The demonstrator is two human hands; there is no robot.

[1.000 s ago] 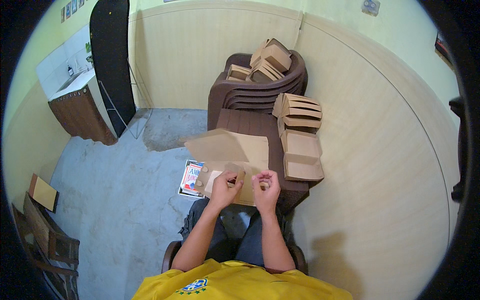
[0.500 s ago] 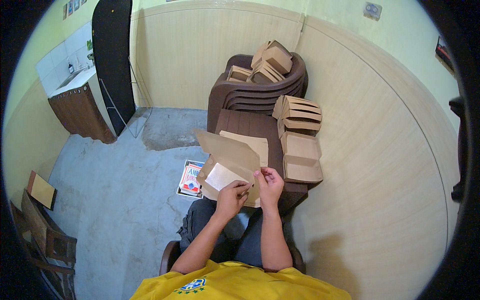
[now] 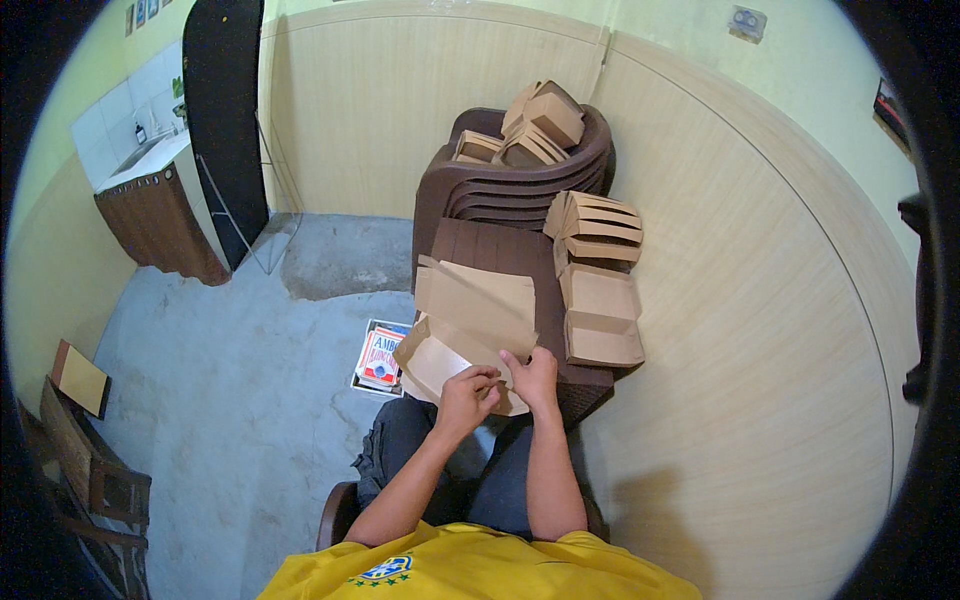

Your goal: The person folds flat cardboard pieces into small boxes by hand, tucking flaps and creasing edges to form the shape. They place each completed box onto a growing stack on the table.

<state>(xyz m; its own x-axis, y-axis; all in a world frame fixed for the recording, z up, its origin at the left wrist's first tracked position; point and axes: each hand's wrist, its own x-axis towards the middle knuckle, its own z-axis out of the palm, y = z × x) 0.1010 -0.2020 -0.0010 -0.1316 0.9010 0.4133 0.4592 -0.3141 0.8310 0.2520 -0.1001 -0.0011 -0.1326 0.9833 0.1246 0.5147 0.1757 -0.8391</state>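
Note:
A partly folded brown cardboard food box (image 3: 428, 352) rests above my lap, its paler inside facing up. My right hand (image 3: 533, 378) grips its right corner, thumb inside the wall and fingers behind. Bent fingers of my left hand (image 3: 468, 399) are closed at the near edge of the same box; my own fingers hide part of that fold. The raised lid shows as a thin, blurred slanting strip. Just beyond, a flat cardboard blank (image 3: 487, 290) lies on the brown chair seat (image 3: 500, 243).
Folded boxes (image 3: 597, 225) stand nested at the seat's right, beside an open box (image 3: 604, 315). More boxes (image 3: 543, 115) sit on the stacked brown chairs (image 3: 470, 180). A white container (image 3: 380, 357) with printed packs is on the floor left. A wall (image 3: 740, 330) rises at right.
The box lid, upright and broad before, has tipped so only a thin edge shows, uncovering more of the flat blank. My right hand has shifted slightly down and wraps further around the corner.

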